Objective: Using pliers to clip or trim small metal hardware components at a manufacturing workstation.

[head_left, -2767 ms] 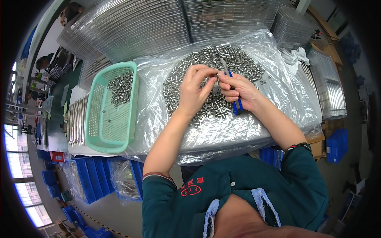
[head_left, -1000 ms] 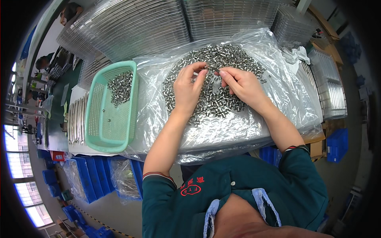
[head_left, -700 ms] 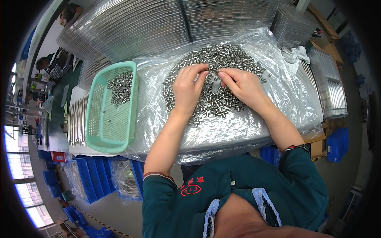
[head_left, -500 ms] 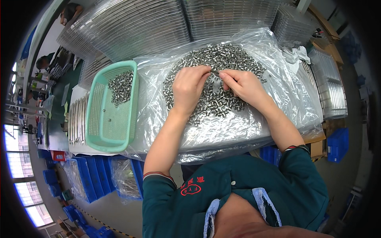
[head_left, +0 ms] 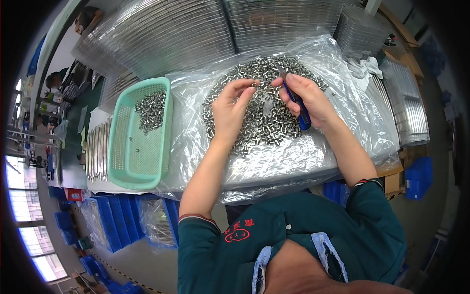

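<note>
Above a wide pile of small shiny metal fittings [head_left: 259, 134], my left hand [head_left: 227, 109] pinches one small metal fitting [head_left: 254, 85] between thumb and fingertips. Facing it, my right hand [head_left: 312, 99] grips a blue utility knife [head_left: 304, 117]. The knife's blade end points away from me, toward the far side of the pile, and its handle end sticks out below my palm. My two hands are a short gap apart. Clear plastic sheeting [head_left: 196, 142] lies under the pile.
A pale green basket [head_left: 167, 127] on the left holds more metal fittings. Stacked clear trays [head_left: 171, 41] line the back. Metal rods [head_left: 98, 147] lie left of the basket. A white cloth [head_left: 364, 67] rests at the right, and blue bins [head_left: 115, 220] sit below the table's front edge.
My hands have moved apart from where they nearly met. The right hand has turned, and the blue knife in it now shows plainly.
</note>
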A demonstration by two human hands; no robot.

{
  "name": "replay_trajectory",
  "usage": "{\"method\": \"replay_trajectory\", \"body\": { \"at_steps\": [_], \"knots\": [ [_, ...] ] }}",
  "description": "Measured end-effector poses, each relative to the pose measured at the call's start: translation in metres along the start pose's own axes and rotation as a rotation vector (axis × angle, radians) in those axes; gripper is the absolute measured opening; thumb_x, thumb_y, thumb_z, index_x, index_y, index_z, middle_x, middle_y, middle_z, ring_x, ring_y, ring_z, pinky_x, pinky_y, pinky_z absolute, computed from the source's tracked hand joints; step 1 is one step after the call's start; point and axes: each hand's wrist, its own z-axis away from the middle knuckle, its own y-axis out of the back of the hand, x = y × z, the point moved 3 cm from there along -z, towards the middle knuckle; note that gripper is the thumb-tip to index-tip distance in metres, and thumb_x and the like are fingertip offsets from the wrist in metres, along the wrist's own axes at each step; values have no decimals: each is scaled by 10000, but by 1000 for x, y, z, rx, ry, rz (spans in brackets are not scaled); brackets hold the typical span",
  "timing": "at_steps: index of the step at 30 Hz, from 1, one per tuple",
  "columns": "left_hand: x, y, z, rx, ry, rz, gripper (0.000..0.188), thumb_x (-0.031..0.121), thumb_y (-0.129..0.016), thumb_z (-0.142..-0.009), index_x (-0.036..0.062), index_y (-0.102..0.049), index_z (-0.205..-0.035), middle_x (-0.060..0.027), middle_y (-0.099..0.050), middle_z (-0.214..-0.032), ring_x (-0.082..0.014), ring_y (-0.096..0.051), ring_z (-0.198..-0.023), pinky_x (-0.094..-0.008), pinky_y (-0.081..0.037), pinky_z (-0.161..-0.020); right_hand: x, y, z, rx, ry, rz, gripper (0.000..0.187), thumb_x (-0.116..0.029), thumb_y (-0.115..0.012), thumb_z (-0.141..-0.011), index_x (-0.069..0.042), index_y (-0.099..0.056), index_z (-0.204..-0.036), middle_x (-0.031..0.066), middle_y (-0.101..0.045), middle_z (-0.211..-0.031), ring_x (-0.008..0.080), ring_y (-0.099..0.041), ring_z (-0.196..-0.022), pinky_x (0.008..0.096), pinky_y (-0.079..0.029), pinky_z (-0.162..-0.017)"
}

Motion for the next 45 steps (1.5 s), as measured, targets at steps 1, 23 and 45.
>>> {"method": "replay_trajectory", "body": {
  "at_steps": [1, 23, 45],
  "knots": [
    [1, -1, 0, -12, 17, 28, 141, 1, -544, -842, -27, -553, -979, -122, -627, -968, -143, -595, -895, -241, -468, -806, 2, 1, 0, 0, -1, 1, 325, -320, -480, -903, -23, -568, -1001, -26, -505, -663, -5, -403, -443, 135, -318, -386],
    [-1, -9, 3, -95, -115, -95, 137, 68, -635, -775, 43, -609, -907, -53, -579, -936, -135, -564, -838, -236, -459, -659, 26, -9, -1, 38, -269, -211, 150, -239, -565, -864, -104, -510, -827, -51, -482, -645, -25, -331, -415, 127, -256, -332],
    [-2, -9, 3, -113, -135, -158, 137, 112, -606, -811, 43, -631, -927, -61, -586, -936, -136, -573, -812, -236, -456, -637, 30, -6, -3, 0, -279, -284, 151, -233, -571, -861, -105, -501, -822, -46, -487, -661, -24, -340, -429, 123, -265, -337]
  ]
}}
